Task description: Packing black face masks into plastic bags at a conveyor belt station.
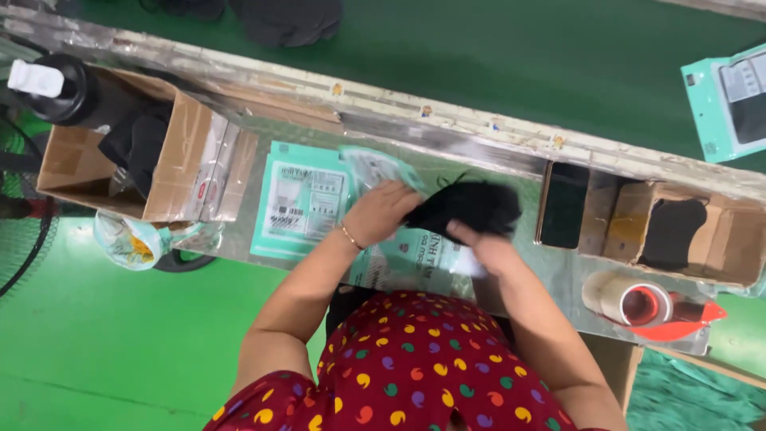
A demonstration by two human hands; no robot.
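My left hand [381,209] and my right hand [483,249] both grip a black bundle of soft fabric [471,206] above a metal-topped workbench [527,239]. The left hand also presses against a teal and white printed packet [371,169] that sticks out behind it. A thin bracelet circles my left wrist. Under the hands lies another teal printed packet [407,263], partly hidden by my arms.
A flat teal packet [302,199] lies left of the hands. An open cardboard box [159,160] with black items and a dark bottle [72,88] stands far left. At right are cardboard compartments [638,223] with black items and a red tape dispenser [650,307].
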